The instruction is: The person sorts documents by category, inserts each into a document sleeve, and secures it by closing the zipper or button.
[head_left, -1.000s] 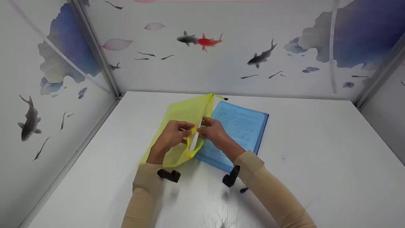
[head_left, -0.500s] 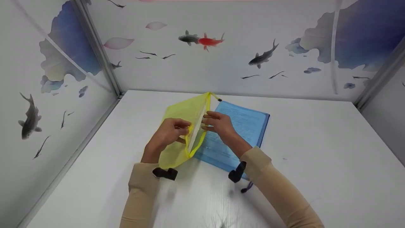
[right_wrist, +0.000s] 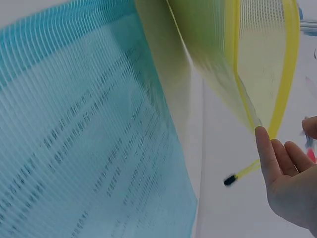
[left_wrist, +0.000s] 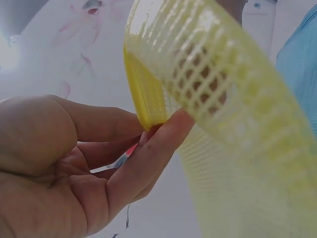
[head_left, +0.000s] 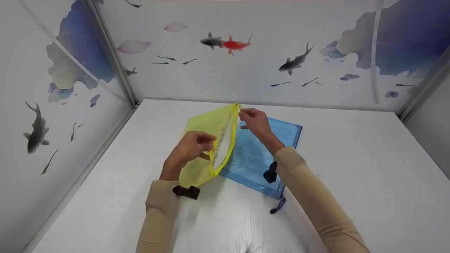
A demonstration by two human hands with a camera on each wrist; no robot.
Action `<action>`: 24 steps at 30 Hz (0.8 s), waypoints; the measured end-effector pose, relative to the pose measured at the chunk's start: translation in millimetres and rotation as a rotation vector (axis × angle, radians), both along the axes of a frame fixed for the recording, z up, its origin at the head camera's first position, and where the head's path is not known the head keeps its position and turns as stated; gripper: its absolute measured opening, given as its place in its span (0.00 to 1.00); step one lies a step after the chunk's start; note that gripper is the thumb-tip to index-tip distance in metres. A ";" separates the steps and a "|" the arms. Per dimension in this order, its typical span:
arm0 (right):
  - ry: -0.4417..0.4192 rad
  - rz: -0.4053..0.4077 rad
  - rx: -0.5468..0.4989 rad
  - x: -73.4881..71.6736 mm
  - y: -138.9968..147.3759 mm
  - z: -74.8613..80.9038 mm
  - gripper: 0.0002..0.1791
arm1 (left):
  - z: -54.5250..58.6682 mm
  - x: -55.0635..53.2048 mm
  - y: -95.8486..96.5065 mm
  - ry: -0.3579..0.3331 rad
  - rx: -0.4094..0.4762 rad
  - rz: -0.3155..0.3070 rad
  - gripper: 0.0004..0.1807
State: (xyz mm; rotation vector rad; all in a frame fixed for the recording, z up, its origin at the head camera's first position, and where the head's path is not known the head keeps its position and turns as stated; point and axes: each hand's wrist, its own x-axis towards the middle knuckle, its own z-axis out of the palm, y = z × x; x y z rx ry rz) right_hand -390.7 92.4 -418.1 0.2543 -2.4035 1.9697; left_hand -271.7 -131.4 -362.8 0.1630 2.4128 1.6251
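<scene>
A yellow mesh zip pouch [head_left: 202, 121] stands tilted with its mouth gaping, and printed white paper [head_left: 222, 144] shows inside. My left hand [head_left: 192, 144] pinches the near rim of the mouth between thumb and fingers; the left wrist view shows the yellow edge [left_wrist: 143, 99] in that pinch. At the far end of the mouth is my right hand [head_left: 258, 123]. In the right wrist view its fingers [right_wrist: 267, 153] are extended by the pouch's corner, the thumb apart from them. A yellow pull loop with a black tip [right_wrist: 230, 180] hangs beside those fingers.
A blue mesh zip pouch [head_left: 260, 168] with printed sheets lies on the white table [head_left: 225, 218], right of the yellow one and partly beneath the right arm. Its dark pull cord [head_left: 277, 205] trails toward the front. A fish-patterned wall [head_left: 239, 77] stands behind the table.
My right hand has moved away from the middle of the yellow pouch's mouth to its far corner. The mouth gapes wider, showing more printed paper. My left hand keeps its pinch.
</scene>
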 end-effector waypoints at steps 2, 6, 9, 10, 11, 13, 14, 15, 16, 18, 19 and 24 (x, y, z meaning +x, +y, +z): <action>0.027 -0.001 0.054 -6.8 0.3 1.0 0.28 | 0.2 0.1 -0.8 0.005 -0.003 -0.002 0.14; 0.051 -0.026 0.172 -3.1 -4.4 19.6 0.27 | -0.2 0.0 -1.0 0.000 -0.012 0.004 0.14; 0.055 -0.055 0.249 -1.7 -7.9 31.2 0.26 | -0.9 0.6 0.4 -0.013 -0.016 0.007 0.14; 0.059 -0.065 0.273 -3.4 -8.7 33.3 0.27 | -1.2 0.7 1.2 -0.016 -0.018 0.005 0.14; 0.064 -0.070 0.289 -5.5 -9.4 35.0 0.28 | -1.6 0.6 1.9 -0.017 -0.020 0.005 0.14; 0.087 -0.083 0.331 -10.1 -10.4 37.3 0.30 | -1.8 0.7 3.4 -0.012 -0.029 0.001 0.14; 0.098 -0.086 0.352 -12.5 -10.8 38.1 0.31 | -1.9 0.7 4.0 -0.009 -0.031 0.002 0.14; 0.103 -0.088 0.364 -14.8 -11.1 38.8 0.32 | -1.9 0.5 4.4 -0.006 -0.035 0.004 0.14; 0.102 -0.085 0.379 -16.6 -11.3 39.2 0.33 | -2.0 0.5 4.8 -0.001 -0.035 0.003 0.14; 0.086 -0.069 0.401 -19.0 -11.2 39.2 0.36 | -1.8 0.7 5.4 0.004 -0.034 0.000 0.14; 0.070 -0.056 0.405 -20.0 -11.2 38.8 0.37 | -1.5 1.0 5.6 0.006 -0.031 -0.005 0.14; 0.015 0.003 0.416 -20.9 -10.9 35.3 0.39 | 0.4 2.9 6.6 0.012 -0.027 -0.040 0.14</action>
